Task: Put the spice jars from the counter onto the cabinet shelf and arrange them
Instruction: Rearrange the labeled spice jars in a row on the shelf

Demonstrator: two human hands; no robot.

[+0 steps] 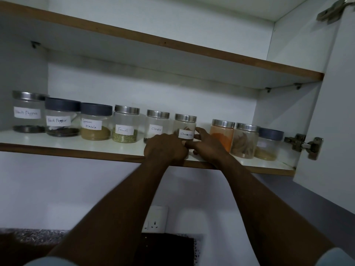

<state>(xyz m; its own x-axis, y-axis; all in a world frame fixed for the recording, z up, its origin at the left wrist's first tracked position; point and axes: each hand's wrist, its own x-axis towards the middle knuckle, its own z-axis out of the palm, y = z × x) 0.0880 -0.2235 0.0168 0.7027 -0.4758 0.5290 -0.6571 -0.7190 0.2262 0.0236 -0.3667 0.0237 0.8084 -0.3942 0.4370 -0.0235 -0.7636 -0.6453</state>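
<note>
Several labelled spice jars stand in a row on the white cabinet shelf [67, 145]. From the left: two black pepper jars [27, 112] [61, 118], garam masala [96, 122], fennel [125, 124], cloves [157, 122], then cinnamon [185, 126]. Both my hands hold the base of the cinnamon jar: my left hand [166, 147] on its left front, my right hand [206, 143] on its right side. Right of it stand an orange powder jar [222, 131], a jar of brown bark pieces [245, 141] and a dark-lidded jar [269, 144].
An upper shelf [172, 43] hangs above the jars. The open cabinet door [330, 112] with its hinge [303, 144] stands at the right. Below, a wall socket [155, 219] and a speckled counter [34, 235] are visible.
</note>
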